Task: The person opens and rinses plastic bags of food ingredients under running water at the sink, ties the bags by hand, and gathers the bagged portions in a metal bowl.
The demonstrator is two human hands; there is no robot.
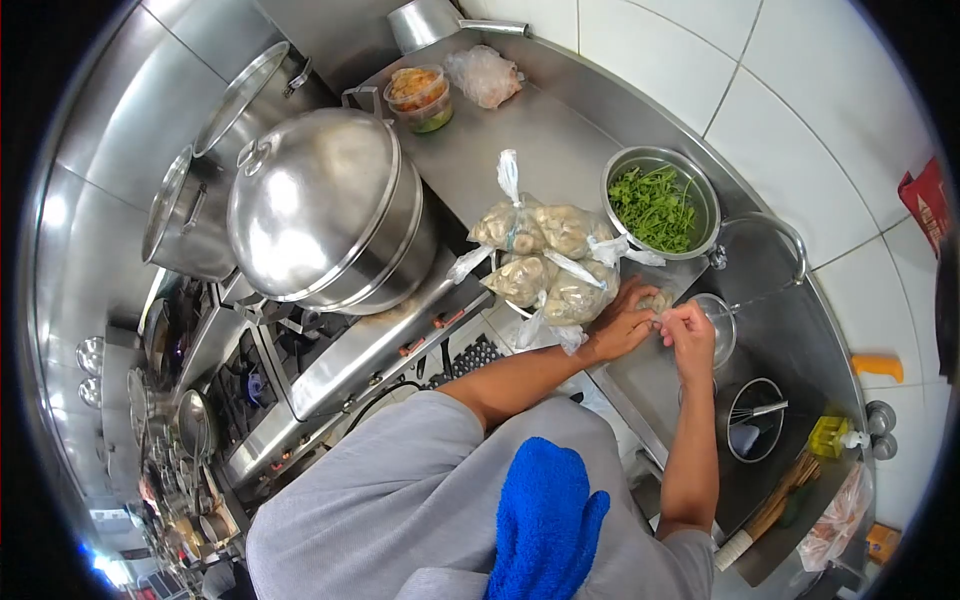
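Observation:
My left hand (622,325) is closed around the near side of a small clear plastic bag (655,300) with pale contents, above the steel counter. My right hand (690,338) pinches what looks like the gathered neck of that bag, its fingertips close to the left ones. Beside my left hand, several knotted plastic bags (550,255) of pale, chunky food are heaped together. A container under them is mostly hidden. Just beyond my hands stands a steel bowl (708,235) of chopped green herbs (652,208).
A large lidded steel pot (315,210) stands on the stove at left. A strainer (718,330) and a pot with a whisk (755,415) are in the sink area at right. Food tubs (418,97) and another bag (485,75) sit at the back.

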